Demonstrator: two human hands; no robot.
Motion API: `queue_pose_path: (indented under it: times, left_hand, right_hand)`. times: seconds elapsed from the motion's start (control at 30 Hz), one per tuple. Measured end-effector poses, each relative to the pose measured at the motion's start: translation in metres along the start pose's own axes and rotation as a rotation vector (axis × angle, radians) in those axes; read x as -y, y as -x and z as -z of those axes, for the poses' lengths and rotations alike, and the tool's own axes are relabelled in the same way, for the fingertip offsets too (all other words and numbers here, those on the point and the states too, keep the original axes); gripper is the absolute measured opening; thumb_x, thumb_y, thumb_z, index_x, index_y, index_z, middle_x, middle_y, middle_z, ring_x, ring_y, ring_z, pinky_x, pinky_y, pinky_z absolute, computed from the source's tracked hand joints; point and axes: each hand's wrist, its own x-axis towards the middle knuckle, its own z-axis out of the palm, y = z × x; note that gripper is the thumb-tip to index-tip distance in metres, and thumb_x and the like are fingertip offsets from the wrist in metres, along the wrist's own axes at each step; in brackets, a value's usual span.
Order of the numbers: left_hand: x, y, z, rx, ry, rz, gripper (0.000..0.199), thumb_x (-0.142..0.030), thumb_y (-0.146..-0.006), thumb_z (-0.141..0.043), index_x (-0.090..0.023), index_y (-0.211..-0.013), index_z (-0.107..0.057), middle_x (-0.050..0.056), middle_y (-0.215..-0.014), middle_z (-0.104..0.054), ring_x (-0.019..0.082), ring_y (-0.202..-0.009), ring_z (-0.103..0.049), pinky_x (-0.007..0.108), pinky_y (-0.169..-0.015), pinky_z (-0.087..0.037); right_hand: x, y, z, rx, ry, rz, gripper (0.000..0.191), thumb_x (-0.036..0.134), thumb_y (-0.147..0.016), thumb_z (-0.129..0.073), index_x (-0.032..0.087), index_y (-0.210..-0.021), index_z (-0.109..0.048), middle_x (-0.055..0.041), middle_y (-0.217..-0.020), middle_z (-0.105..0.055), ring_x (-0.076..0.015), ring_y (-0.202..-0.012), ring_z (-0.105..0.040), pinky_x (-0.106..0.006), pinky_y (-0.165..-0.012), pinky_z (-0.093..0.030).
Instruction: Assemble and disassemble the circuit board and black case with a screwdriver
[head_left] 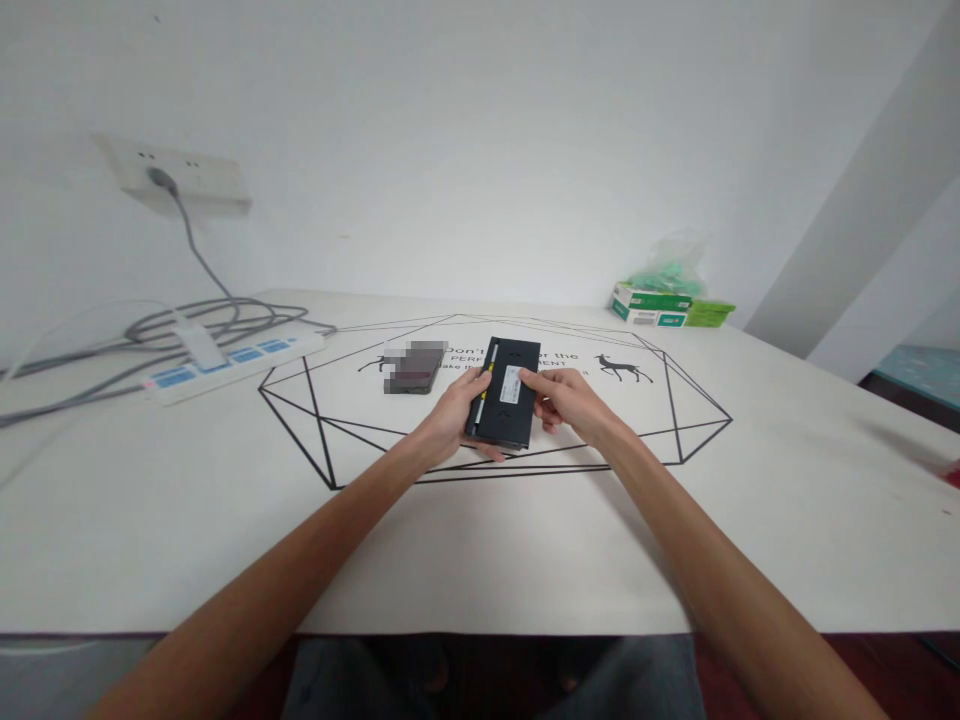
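Note:
A flat black rectangular case (514,418) with a white label and a yellow-and-white strip along its left side is held above the middle of the table, tilted slightly. My left hand (454,412) grips its left edge, thumb on top and fingers underneath. On the right edge, my right hand (564,400) pinches it, with the thumb on the label and the fingers curled below. A dark phone-like object (421,370), partly pixelated, lies on the table just left of the case.
On the white table (495,560) with printed black lines and deer, a white power strip (240,362) and grey cables (225,315) lie at the left. Green-and-white boxes (651,305) with a plastic bag (671,268) stand at the back right. A wall socket (180,172) holds a plug.

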Motion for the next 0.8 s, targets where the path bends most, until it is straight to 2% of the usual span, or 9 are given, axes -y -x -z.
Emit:
queue_pose_path:
  times: [0.23,0.4,0.63,0.73,0.8]
  left_hand:
    - [0.001,0.002,-0.001,-0.002,-0.093,-0.022,0.047,-0.041,-0.085,-0.059,-0.024,-0.127,-0.047,0.009,-0.087,-0.067,0.025,-0.061,-0.067,0.031,-0.036,-0.053]
    - [0.003,0.000,0.003,-0.039,-0.176,-0.112,0.058,-0.044,-0.082,-0.064,-0.025,-0.134,-0.046,0.006,-0.078,-0.066,0.023,-0.052,-0.065,0.029,-0.038,-0.051]
    - [0.007,0.001,0.005,-0.073,-0.505,-0.378,0.062,-0.046,-0.083,-0.061,-0.027,-0.139,-0.043,0.006,-0.089,-0.066,0.019,-0.055,-0.062,0.022,-0.039,-0.045]
    - [0.007,0.003,0.005,-0.128,-0.640,-0.512,0.056,-0.041,-0.084,-0.060,-0.023,-0.136,-0.047,0.006,-0.098,-0.066,0.018,-0.065,-0.063,0.021,-0.052,-0.049]
    - [0.006,0.004,0.004,-0.151,-0.688,-0.555,0.055,-0.037,-0.084,-0.061,-0.022,-0.135,-0.048,0.006,-0.099,-0.066,0.018,-0.069,-0.063,0.020,-0.057,-0.049]
  right_hand:
    - [0.001,0.001,0.002,0.048,0.034,-0.016,0.045,0.047,-0.083,-0.063,0.015,-0.054,-0.052,0.0023,-0.040,-0.050,-0.0059,-0.030,-0.038,-0.021,-0.035,-0.041]
    - [-0.001,0.001,0.002,0.048,0.175,-0.009,0.050,0.055,-0.087,-0.055,0.016,-0.055,-0.052,-0.0014,-0.037,-0.054,-0.0101,-0.031,-0.050,-0.020,-0.036,-0.042]
    - [-0.017,-0.005,-0.003,-0.041,0.374,0.095,0.061,0.069,-0.086,-0.038,0.019,-0.055,-0.048,-0.0041,-0.034,-0.054,-0.0137,-0.029,-0.053,-0.021,-0.033,-0.041]
    - [-0.017,-0.005,-0.005,-0.042,0.352,0.086,0.060,0.068,-0.088,-0.034,0.019,-0.057,-0.048,-0.0043,-0.035,-0.054,-0.0147,-0.029,-0.054,-0.022,-0.033,-0.041]
    - [-0.015,-0.004,-0.006,-0.044,0.328,0.080,0.058,0.067,-0.089,-0.036,0.018,-0.059,-0.049,-0.0042,-0.036,-0.054,-0.0151,-0.030,-0.055,-0.022,-0.034,-0.043]
